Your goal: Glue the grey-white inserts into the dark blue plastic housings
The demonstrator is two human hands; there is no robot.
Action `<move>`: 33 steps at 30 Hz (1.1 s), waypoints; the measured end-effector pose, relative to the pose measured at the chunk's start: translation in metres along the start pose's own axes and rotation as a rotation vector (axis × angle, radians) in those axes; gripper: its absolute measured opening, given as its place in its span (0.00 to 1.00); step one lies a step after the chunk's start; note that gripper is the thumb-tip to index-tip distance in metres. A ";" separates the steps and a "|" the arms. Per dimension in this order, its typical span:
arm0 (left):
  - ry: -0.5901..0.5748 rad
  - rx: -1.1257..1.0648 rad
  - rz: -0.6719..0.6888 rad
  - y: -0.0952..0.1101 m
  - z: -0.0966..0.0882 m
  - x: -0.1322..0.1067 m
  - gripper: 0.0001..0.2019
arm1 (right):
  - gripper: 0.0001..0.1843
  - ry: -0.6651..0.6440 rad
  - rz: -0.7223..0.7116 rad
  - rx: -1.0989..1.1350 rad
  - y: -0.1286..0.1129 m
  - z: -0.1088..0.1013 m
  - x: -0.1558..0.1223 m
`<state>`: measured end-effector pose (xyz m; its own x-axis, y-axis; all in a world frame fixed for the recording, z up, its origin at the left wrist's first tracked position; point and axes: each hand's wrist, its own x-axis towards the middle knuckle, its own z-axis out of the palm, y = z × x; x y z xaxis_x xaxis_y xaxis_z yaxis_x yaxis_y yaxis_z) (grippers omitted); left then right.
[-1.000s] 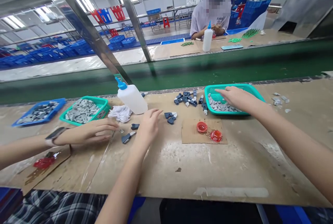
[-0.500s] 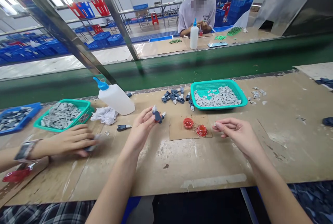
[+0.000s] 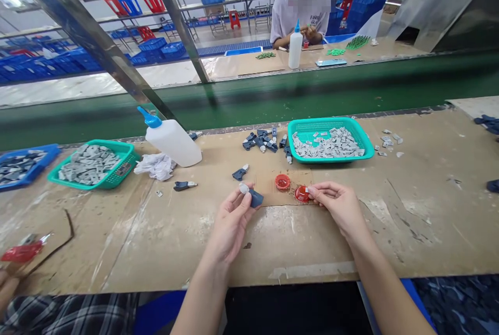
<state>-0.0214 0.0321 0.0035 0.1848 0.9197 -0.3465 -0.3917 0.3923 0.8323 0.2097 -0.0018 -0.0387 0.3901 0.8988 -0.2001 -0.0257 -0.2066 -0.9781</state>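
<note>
My left hand [image 3: 236, 215] is closed on a dark blue plastic part [image 3: 255, 199] with a pale grey tip. Between the thumb and fingers of my right hand [image 3: 338, 204] is a small pale grey plastic piece [image 3: 307, 189], held at the edge of a red cap [image 3: 301, 194]. A second red cap [image 3: 282, 182] stands beside it on a cardboard piece [image 3: 283, 200]. Just beyond my left hand lies another dark blue part [image 3: 240, 172]. More dark blue parts [image 3: 262, 140] form a loose pile farther back.
A green basket [image 3: 368, 153] of small grey pieces stands behind my right hand. To the left are a white squeeze bottle [image 3: 173, 142], a crumpled cloth [image 3: 155, 166] and another green basket [image 3: 127, 156]. A co-worker's hand [image 3: 5, 288] shows at the lower left; another person sits opposite.
My right hand has moved left to the red cap with its grey piece. A dark blue part now lies behind my left hand, which has come nearer. The neighbour's hand has drawn back left.
</note>
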 end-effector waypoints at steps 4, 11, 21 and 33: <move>0.023 -0.006 0.043 -0.004 0.001 -0.003 0.15 | 0.20 0.003 -0.018 -0.016 0.000 0.000 0.000; 0.050 -0.026 0.052 -0.018 0.011 -0.006 0.16 | 0.19 -0.010 -0.017 -0.036 -0.002 0.000 0.000; -0.008 -0.023 0.139 -0.032 0.028 -0.016 0.11 | 0.11 -0.006 -0.091 0.109 -0.036 0.000 -0.035; -0.041 0.009 0.301 -0.042 0.044 -0.027 0.12 | 0.11 -0.246 -0.052 0.174 -0.049 0.022 -0.055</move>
<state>0.0299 -0.0095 -0.0028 0.0982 0.9930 -0.0661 -0.4267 0.1020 0.8986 0.1697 -0.0325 0.0186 0.1608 0.9775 -0.1367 -0.1769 -0.1077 -0.9783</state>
